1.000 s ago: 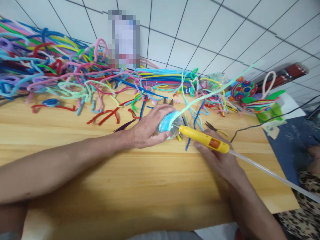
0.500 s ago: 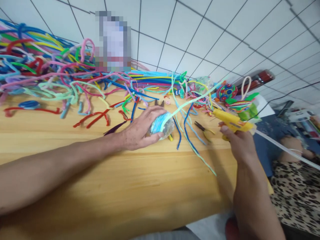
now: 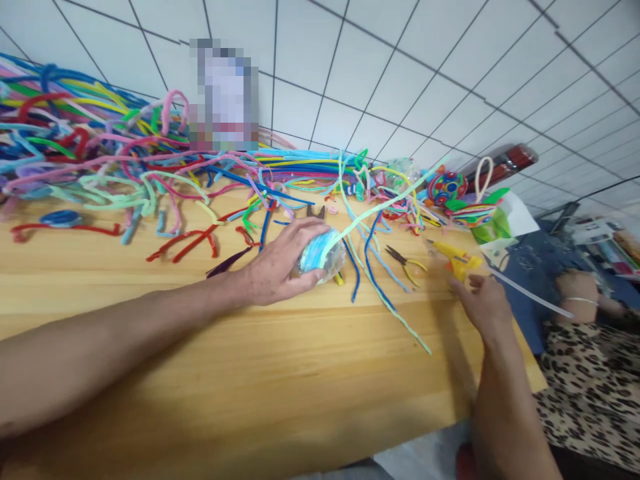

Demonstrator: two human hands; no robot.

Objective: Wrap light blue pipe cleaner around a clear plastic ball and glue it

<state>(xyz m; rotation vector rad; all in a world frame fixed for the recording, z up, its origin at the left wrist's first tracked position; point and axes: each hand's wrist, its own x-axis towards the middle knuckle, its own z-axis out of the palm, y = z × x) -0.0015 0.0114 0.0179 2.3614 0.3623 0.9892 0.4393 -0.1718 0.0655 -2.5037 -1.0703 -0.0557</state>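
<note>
Ball (image 3: 336,257) sits beside pliers (image 3: 404,264), loose stems (image 3: 376,267) lying between them.

Blue-banded clear ball (image 3: 334,260) — glue gun (image 3: 459,260) apart

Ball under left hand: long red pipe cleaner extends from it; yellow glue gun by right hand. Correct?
Not red: the head view shows the pipe cleaner is pale green. Ball under left hand and yellow glue gun by right hand are correct.

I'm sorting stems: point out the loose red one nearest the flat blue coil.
The red stem just below the blue coil; the two crossed red stems lie farther right.
</note>
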